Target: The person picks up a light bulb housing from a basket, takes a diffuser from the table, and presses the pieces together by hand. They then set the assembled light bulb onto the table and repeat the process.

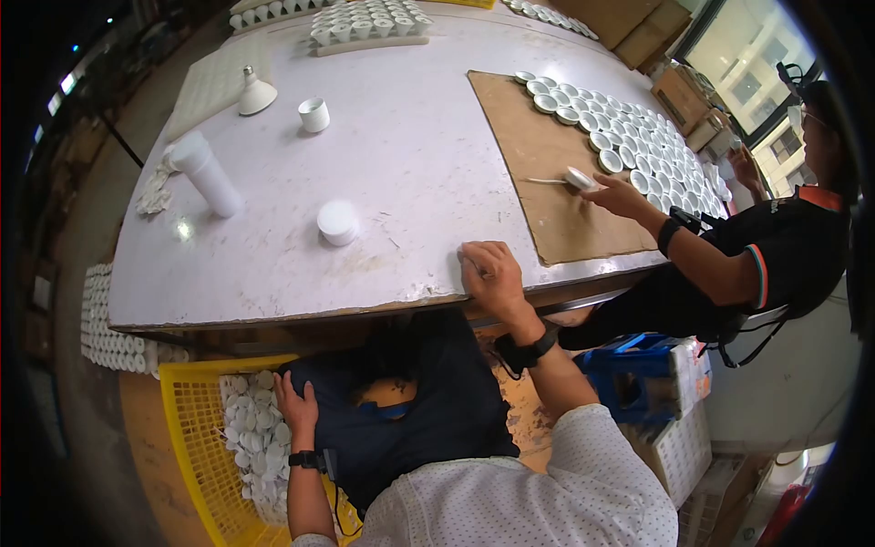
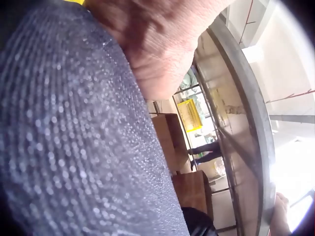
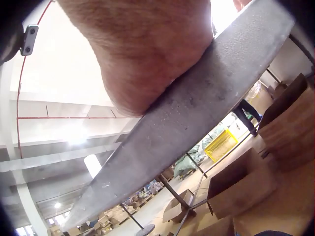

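Fingers of the left hand (image 1: 297, 407) lie loosely extended, thumb apart, on a dark-trousered thigh just beside a yellow plastic basket (image 1: 186, 415) of white discs (image 1: 255, 433); on the bench (image 1: 401, 173) beyond, from the left, stand a tall white cylinder (image 1: 208, 178), a flared white lamp housing (image 1: 258, 96), a white cup (image 1: 313, 116) and a round white cap (image 1: 338, 223); next the right hand (image 1: 493, 278) rests on the near edge, its fingers loosely curled (the tips are hard to make out); rightmost, a cardboard sheet (image 1: 551, 214) bears rows of shallow white dishes (image 1: 611, 161), beside a person (image 1: 788, 242) holding one
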Demonstrator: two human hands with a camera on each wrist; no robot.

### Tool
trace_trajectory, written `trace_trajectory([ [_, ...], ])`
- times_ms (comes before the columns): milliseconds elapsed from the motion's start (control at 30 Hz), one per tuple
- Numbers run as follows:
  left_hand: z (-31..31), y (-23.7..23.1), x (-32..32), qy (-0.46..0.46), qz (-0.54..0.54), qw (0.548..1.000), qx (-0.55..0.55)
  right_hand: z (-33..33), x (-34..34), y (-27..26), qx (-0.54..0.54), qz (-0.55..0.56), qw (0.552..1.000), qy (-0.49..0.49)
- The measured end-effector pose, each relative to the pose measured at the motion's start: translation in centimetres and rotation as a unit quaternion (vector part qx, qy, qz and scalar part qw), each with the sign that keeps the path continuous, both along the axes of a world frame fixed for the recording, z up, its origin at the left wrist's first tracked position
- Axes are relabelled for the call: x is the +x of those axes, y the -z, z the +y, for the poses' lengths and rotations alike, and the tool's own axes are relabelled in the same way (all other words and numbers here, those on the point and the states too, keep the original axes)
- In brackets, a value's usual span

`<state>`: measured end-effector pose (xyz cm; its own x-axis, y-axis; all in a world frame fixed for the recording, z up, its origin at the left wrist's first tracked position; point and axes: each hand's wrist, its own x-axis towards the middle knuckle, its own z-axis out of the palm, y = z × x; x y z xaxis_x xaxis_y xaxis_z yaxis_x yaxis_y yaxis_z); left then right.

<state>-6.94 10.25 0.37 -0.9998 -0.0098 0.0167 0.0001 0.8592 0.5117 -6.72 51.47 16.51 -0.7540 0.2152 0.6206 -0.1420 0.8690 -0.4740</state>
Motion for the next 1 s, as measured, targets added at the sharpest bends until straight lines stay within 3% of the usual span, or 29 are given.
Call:
trace_trajectory([
  [167, 0.0, 0.0, 0.1, -0.001, 0.003, 1.0, 0.001, 3.1, -0.3, -1.6, -0.036, 0.006, 0.998, 0.051],
  [367, 0.2, -0.4, 0.2, -0.005, -0.002, 1.0, 0.002, 15.7, -3.7, -1.5, 0.015, 0.03, 0.982, 0.185],
  [433, 0.3, -0.5, 0.2, -0.009, -0.001, 1.0, 0.002, 17.0, -4.2, -4.3, -0.143, -0.126, 0.937, 0.294],
  [533, 0.2, -0.4, 0.4, -0.018, -0.004, 1.0, 0.01, 20.0, -5.1, -2.7, -0.139, -0.154, 0.915, 0.346],
  [667, 0.1, -0.1, 0.4, -0.028, -0.013, 1.0, 0.006, 21.1, -6.0, -1.5, -0.139, -0.167, 0.915, 0.34],
  [833, 0.4, -0.1, 0.6, -0.039, 0.003, 0.999, 0.028, 20.1, -5.7, -0.6, -0.149, -0.086, 0.953, 0.248],
  [933, 1.6, -0.8, 0.8, -0.033, 0.016, 0.998, 0.051, 18.5, -5.1, -0.4, -0.113, -0.093, 0.96, 0.237],
  [1000, 3.7, -2.4, 1.4, 0.023, 0.05, 0.994, 0.095, 17.9, -4.6, -0.1, -0.125, -0.094, 0.964, 0.215],
])
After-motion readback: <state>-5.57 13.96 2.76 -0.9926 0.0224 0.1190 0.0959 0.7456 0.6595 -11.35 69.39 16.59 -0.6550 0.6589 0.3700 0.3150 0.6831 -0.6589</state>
